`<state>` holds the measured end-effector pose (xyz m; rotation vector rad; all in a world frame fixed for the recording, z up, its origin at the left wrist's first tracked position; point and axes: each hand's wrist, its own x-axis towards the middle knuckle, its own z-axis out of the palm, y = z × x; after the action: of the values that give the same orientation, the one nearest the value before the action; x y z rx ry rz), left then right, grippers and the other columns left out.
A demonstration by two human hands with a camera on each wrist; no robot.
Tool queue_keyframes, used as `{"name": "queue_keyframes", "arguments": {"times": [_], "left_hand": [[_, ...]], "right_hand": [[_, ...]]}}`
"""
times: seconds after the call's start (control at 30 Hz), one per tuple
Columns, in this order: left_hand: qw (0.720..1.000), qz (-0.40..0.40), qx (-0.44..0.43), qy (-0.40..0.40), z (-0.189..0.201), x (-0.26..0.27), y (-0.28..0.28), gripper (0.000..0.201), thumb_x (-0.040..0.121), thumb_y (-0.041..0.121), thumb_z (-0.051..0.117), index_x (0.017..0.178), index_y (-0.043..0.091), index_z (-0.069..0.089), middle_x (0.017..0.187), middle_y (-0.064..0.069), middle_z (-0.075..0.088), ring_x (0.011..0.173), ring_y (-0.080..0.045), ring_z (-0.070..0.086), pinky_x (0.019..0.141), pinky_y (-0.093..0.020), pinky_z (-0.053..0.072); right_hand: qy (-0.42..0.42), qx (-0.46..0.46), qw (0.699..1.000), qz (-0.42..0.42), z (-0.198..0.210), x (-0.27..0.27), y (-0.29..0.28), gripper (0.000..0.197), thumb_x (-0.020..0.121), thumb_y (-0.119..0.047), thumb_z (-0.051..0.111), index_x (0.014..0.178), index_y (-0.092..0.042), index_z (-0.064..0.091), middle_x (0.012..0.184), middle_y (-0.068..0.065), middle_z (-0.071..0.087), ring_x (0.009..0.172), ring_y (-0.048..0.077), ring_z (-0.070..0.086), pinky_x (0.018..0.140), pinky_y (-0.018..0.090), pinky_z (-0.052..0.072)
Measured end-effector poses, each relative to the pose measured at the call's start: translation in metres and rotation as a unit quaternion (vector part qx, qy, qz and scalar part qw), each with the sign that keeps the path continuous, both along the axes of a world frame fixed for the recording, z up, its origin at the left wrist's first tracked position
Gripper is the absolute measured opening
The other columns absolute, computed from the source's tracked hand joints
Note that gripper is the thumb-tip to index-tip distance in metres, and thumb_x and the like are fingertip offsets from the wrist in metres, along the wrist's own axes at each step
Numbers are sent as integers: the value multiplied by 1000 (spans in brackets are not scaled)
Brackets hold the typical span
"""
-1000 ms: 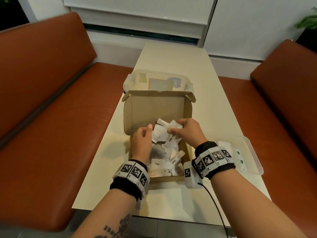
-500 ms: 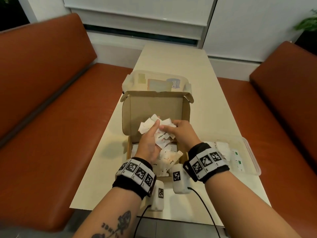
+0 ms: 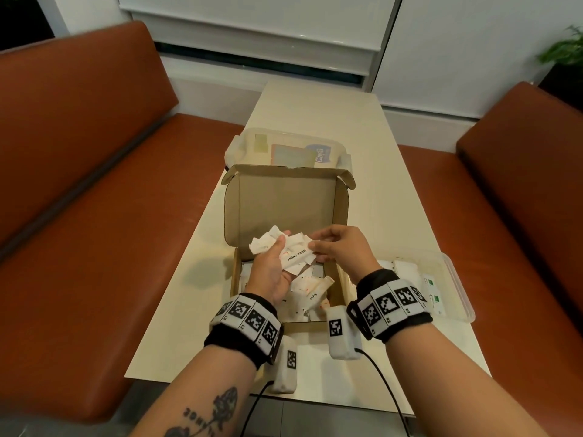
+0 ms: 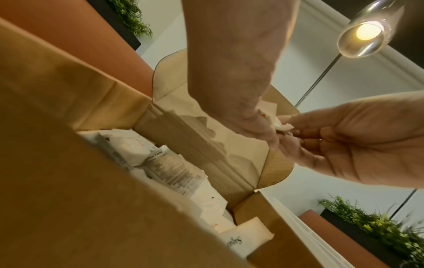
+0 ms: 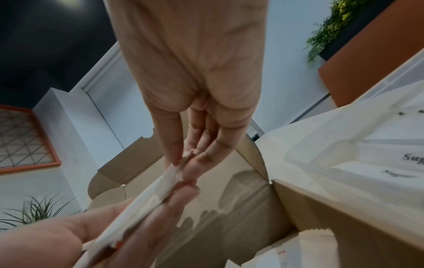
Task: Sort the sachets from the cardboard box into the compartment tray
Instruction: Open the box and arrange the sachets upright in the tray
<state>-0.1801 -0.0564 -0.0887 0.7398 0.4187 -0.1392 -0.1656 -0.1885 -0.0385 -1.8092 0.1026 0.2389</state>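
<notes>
The open cardboard box (image 3: 235, 272) stands mid-table with several white sachets (image 3: 309, 294) inside. Above it my left hand (image 3: 277, 249) lies palm up and holds a bunch of white sachets (image 3: 268, 242), the thumb pressing on top. My right hand (image 3: 314, 246) pinches the right end of the top sachet (image 3: 296, 255), printed "White Sugar". The right wrist view shows this pinch (image 5: 181, 163) on the sachet's edge (image 5: 146, 199). The clear compartment tray (image 3: 448, 266) sits right of the box and holds a few sachets.
A clear plastic lid (image 3: 284, 146) lies flat behind the box's raised flap (image 3: 284, 203). Orange bench seats (image 3: 94, 247) run along both long sides of the narrow table (image 3: 394, 200). Cables trail from the wrist cameras over the near table edge.
Both hands rose out of the box with a bunch of sachets. My left hand turned palm up under them, and my right hand shifted to pinch the top sachet's end.
</notes>
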Motion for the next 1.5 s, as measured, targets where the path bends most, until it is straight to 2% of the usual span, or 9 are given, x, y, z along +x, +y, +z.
{"name": "queue_keyframes", "arguments": {"times": [0.2,0.4,0.67,0.8,0.9,1.0,1.17,1.3,1.5], "left_hand": [[998,-37,47,-15,-2,-4,-5,13,98,11,48,104,9,59,86,-5,75,76,-21,73,56,-36,59],[995,-53,86,-8,3,-1,-13,12,98,10,48,105,11,58,102,-9,69,96,-27,65,91,-50,49],[990,-71,118,-14,4,2,-24,15,98,12,49,108,14,59,98,-4,70,84,-17,68,75,-37,55],[978,-121,164,-45,7,-7,-30,26,97,14,52,120,6,61,108,-13,68,96,-27,65,91,-46,49],[969,-159,178,-68,11,-9,-34,24,96,21,54,112,8,65,117,-25,64,108,-41,59,99,-56,42],[968,-164,169,-89,18,-8,-39,19,97,21,51,109,12,64,116,-21,65,106,-36,63,94,-50,47],[978,-126,144,-81,16,-7,-41,19,97,12,51,112,9,61,114,-19,66,103,-33,64,92,-49,51],[991,-69,89,-71,7,-3,-37,17,98,12,48,104,7,63,97,-10,72,83,-19,71,72,-35,60],[996,-57,38,-59,3,-4,-37,19,100,12,43,109,13,60,103,-6,71,88,-18,71,72,-37,59]], "right_hand": [[-51,-34,997,-52,-3,1,-8,9,80,2,69,88,-1,67,79,12,69,63,19,66,65,27,57],[-117,-109,986,-53,1,3,-17,10,81,-3,66,83,-13,69,73,6,67,66,14,61,70,28,56],[-111,-68,990,-47,1,-8,-23,20,77,6,65,89,-10,67,72,4,65,66,14,61,70,23,56],[-146,-78,984,-67,14,-2,-29,21,76,4,66,91,-11,67,73,2,69,64,9,64,66,14,53],[-148,-104,983,-40,26,6,-31,21,79,5,66,95,-9,66,73,1,67,57,3,62,53,9,49],[-142,-124,982,-21,29,10,-27,19,80,3,67,94,-10,65,76,1,65,61,6,59,54,13,51],[-165,-154,972,-72,20,5,-24,8,81,-11,70,88,-8,66,70,-5,60,60,-2,53,56,3,41],[-88,-241,966,2,8,-5,-25,27,80,-32,73,74,-9,61,67,-2,58,60,7,49,58,20,40],[-66,-272,959,48,3,-8,-27,10,77,-10,72,75,-12,62,69,-7,56,71,11,53,57,14,39]]}}
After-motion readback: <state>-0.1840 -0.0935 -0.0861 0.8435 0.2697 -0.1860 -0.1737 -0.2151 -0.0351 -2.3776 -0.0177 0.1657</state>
